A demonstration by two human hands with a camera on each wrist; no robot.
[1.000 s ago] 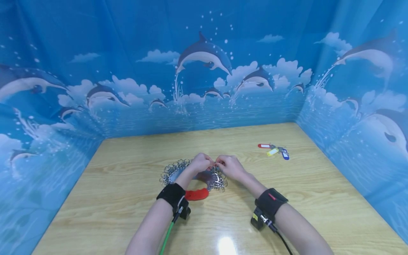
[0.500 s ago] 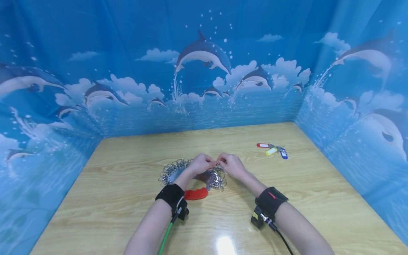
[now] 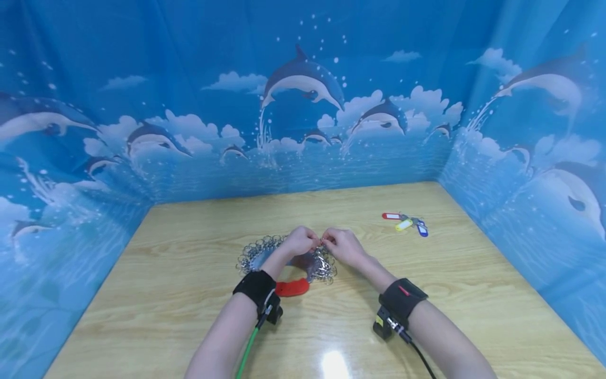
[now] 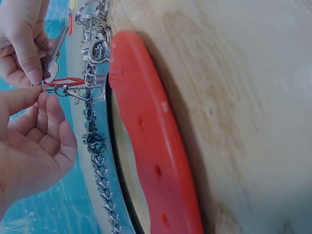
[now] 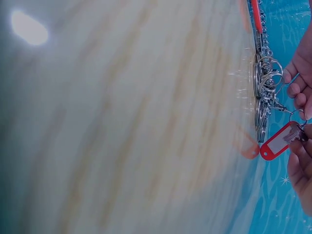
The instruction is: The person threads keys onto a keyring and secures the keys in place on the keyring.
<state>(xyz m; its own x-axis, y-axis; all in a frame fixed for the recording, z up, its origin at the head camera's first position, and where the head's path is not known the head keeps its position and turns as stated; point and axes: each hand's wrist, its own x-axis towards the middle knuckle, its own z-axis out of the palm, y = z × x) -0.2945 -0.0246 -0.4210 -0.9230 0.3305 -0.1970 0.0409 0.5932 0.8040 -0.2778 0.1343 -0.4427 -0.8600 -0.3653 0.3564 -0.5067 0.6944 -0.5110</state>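
Observation:
My left hand [image 3: 299, 242] pinches a small split ring [image 5: 296, 116], which meets a snap hook [image 4: 75, 91] on the holder's edge. Right against those fingertips, my right hand [image 3: 344, 246] pinches a silver key [image 4: 51, 68], partly hidden by the fingers. From the same ring hangs a red key tag [image 5: 279, 143] with a white label. Below both hands lies a curved metal key holder with a red handle [image 4: 146, 126]. Along its outer edge run many metal rings and clips [image 3: 247, 258]; my left forearm covers part of it.
Three key tags lie at the table's back right: a red tag [image 3: 391, 216], a yellow tag [image 3: 404, 225] and a blue tag [image 3: 423, 228], with keys among them. The wooden table [image 3: 189, 316] ends at a blue dolphin curtain [image 3: 208, 173] behind and at both sides.
Both hands stay in nearly the same place over the holder. The right fingers have shifted slightly against the left fingertips. The tags at the back have not moved.

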